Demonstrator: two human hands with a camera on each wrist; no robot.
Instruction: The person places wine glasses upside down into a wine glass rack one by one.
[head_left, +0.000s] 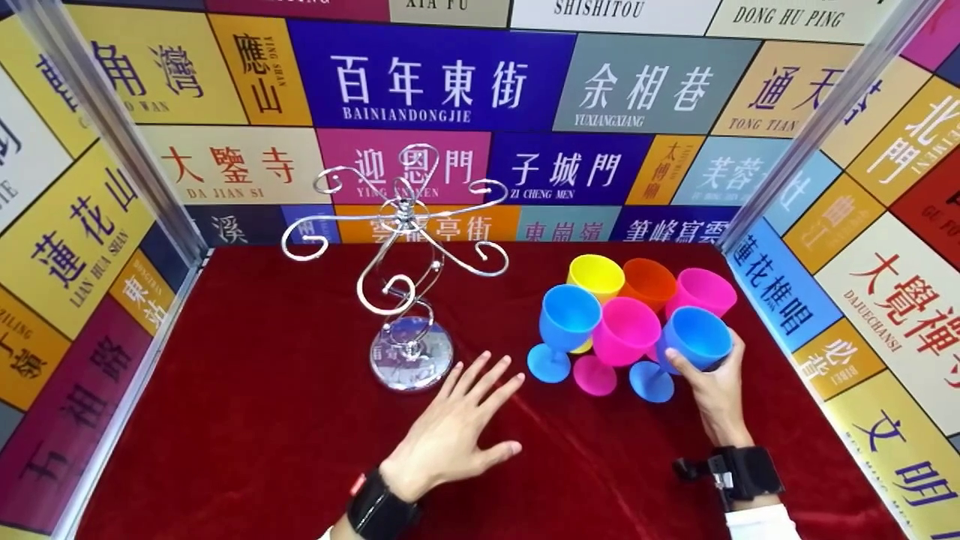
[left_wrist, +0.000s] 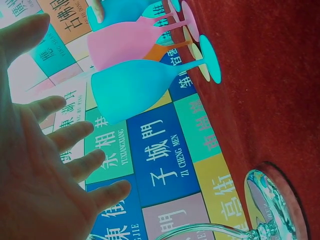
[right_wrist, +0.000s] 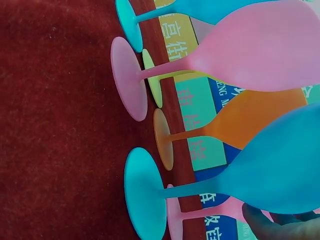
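On the right side of the table, my right hand (head_left: 721, 394) grips the bowl of a blue plastic goblet (head_left: 699, 339), thumb on the near side and fingers behind it. In the right wrist view, the fingers (right_wrist: 280, 227) curl at the underside of its bowl, with its round foot (right_wrist: 145, 195) close to the cloth. Beside it stand a pink goblet (head_left: 626, 330) and another blue goblet (head_left: 570, 315). Behind them are yellow (head_left: 596, 276), orange (head_left: 649, 281) and second pink (head_left: 705, 291) goblets. My left hand (head_left: 450, 431) is spread palm down, holding nothing, just in front of a silver stand's round base (head_left: 411, 354).
The silver wire stand (head_left: 405, 217) has several curled arms spreading out at its top. Dark red velvet (head_left: 247, 420) covers the table. Panels with printed place names (head_left: 431, 82) wall off the back and sides, with clear corner strips (head_left: 817, 112).
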